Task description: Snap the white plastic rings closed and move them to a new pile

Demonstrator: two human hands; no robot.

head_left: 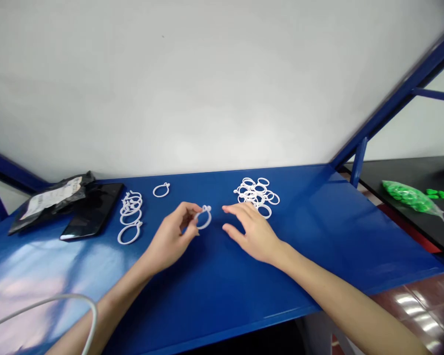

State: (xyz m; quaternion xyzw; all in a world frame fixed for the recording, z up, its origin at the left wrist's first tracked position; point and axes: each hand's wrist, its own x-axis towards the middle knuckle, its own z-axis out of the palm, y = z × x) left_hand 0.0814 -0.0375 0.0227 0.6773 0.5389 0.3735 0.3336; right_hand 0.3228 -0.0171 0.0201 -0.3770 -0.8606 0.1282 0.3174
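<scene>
Between thumb and fingers, my left hand [175, 235] pinches a white plastic ring [204, 218] with a small clasp at its top, holding it above the blue table. My right hand [254, 230] is to the right of that ring, with thumb and fingers apart and nothing between them. Just behind my right hand lies a pile of similar white rings [257, 190], partly covered by the fingers. Left of my left hand, several white rings [129, 233] overlap in a row. A single white ring [161, 190] lies apart, farther back.
A black phone-like slab [91, 217] and a black plastic package [52, 202] with a white label lie at the left. A white cable [64, 297] crosses the lower left. Blue metal braces flank the table [222, 296]. Right, a dark surface holds a bag of green pieces [410, 198].
</scene>
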